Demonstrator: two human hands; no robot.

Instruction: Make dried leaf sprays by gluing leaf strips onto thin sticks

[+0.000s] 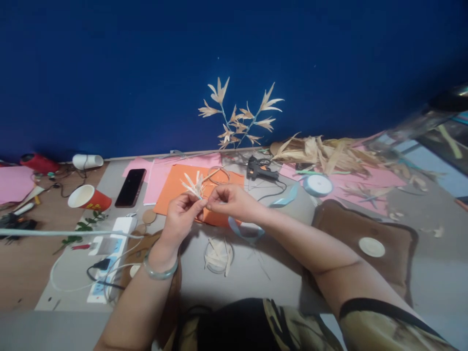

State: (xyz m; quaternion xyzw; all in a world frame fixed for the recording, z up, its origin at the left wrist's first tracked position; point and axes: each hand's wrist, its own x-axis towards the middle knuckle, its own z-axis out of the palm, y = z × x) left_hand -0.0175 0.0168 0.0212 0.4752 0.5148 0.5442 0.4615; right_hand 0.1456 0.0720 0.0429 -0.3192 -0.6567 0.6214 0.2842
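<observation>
In front of me, my left hand (185, 212) is closed in a pinch around the base of a pale dried-husk flower (193, 184). Its narrow petals point up and away from the fingers. My right hand (228, 201) is pinched shut at the flower's stem, touching the left fingertips. A light-blue tape (246, 235) loops below the right hand and wrist, apparently running up to its fingers. The tape's end is hidden by the fingers. Farther right lies the tape roll (318, 185). Behind the hands stands a branch of husk flowers (239, 119) with blue-wrapped stems.
Orange paper (170, 183) lies under the hands, with a glue gun (261, 169) behind. Dried husks (329, 153) pile at back right. A round dish (218, 256) holds husk strips. At left are a phone (130, 187), paper cup (91, 197) and power strip (111, 261). A brown cushion (365, 229) sits right.
</observation>
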